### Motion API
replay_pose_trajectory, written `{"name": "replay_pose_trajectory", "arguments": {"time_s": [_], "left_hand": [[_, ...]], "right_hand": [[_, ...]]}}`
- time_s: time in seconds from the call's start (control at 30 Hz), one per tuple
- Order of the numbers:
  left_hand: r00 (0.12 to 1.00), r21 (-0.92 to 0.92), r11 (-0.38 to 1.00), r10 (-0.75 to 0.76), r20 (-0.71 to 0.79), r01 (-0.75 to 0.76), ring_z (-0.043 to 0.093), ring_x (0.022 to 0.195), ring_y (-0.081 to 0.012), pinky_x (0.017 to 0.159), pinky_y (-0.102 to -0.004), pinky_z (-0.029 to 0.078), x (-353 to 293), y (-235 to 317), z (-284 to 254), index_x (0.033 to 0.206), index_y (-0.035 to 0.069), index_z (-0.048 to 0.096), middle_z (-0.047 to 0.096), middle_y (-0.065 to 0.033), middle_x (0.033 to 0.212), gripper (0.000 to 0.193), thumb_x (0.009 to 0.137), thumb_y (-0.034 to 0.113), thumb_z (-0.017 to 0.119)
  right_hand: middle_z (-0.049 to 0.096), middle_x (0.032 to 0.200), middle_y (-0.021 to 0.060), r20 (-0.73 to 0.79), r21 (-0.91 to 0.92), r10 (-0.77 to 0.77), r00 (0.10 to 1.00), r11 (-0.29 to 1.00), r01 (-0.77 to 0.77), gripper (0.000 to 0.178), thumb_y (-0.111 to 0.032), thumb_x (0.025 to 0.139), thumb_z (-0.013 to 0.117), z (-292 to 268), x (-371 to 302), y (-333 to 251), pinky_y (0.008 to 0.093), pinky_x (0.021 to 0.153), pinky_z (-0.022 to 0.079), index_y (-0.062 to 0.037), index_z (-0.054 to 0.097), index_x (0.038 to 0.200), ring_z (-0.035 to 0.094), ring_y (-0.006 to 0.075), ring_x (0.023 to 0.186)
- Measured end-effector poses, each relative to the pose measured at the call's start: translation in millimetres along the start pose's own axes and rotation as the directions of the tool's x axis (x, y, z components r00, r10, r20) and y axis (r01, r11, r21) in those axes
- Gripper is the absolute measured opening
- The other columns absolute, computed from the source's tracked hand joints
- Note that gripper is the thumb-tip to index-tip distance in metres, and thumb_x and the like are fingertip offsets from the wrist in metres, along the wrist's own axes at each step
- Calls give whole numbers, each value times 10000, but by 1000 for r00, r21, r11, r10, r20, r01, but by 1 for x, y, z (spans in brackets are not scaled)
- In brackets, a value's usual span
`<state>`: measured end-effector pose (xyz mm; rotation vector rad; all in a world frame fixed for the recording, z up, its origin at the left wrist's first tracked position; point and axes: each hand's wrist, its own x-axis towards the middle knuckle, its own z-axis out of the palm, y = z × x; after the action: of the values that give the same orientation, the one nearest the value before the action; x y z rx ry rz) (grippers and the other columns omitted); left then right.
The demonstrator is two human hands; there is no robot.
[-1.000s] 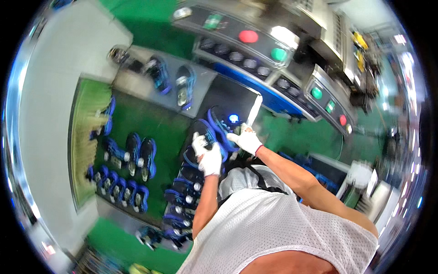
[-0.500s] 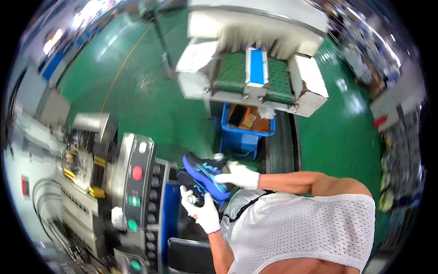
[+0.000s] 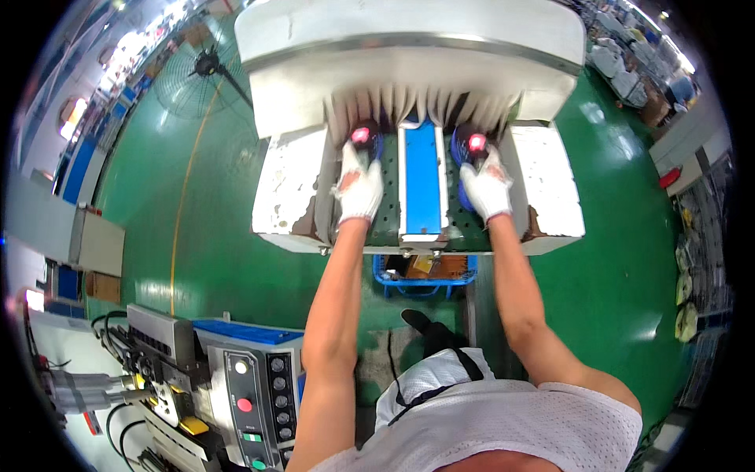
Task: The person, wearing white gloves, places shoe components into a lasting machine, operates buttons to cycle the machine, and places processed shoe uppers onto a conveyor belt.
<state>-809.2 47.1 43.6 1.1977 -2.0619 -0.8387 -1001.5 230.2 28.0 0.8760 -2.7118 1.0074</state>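
Both my hands wear white knit gloves and reach forward to a conveyor machine. My left hand (image 3: 360, 191) holds the heel end of a dark shoe with a blue sole (image 3: 366, 140) on the left green belt. On the right belt, my right hand (image 3: 488, 187) grips the matching shoe (image 3: 464, 149) the same way. A pinkish-red patch shows on top of each shoe. The toe ends reach under a pale strip curtain (image 3: 409, 101) and are hidden. Between the belts runs a blue-topped divider (image 3: 423, 177).
White housings (image 3: 290, 189) with chipped paint flank the belts. Beneath the machine stands a blue crate (image 3: 425, 287) with things inside. A control panel (image 3: 255, 401) with buttons and knobs is at lower left. A standing fan (image 3: 208, 63) is at far left.
The two shoes went from being held together near the control panel to one on each belt at the curtain. My hands moved apart and forward, and my body came closer to the machine.
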Motion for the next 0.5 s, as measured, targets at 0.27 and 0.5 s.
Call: {"name": "replay_pose_trajectory", "arguments": {"time_s": [0.27, 0.5], "left_hand": [[990, -165, 982, 73, -117, -92, 579, 1331, -414, 1139, -456, 443, -127, -54, -53, 1424, -9, 556, 593, -271, 1430, 556, 970, 299, 649], [377, -179, 533, -763, -525, 827, 672, 1152, -386, 1018, -459, 523, -596, -157, -167, 1159, 35, 729, 714, -215, 1208, 410, 976, 374, 588]], "right_hand": [[630, 1378, 225, -233, 503, -445, 865, 706, 499, 491, -175, 1014, 653, 9, -36, -111, 439, 1040, 523, 32, 533, 1443, 652, 327, 1210], [532, 1505, 233, 867, 462, -479, -138, 876, -139, 611, -212, 1037, 635, 117, -304, -118, 441, 1017, 569, 45, 405, 1541, 615, 319, 1291]]}}
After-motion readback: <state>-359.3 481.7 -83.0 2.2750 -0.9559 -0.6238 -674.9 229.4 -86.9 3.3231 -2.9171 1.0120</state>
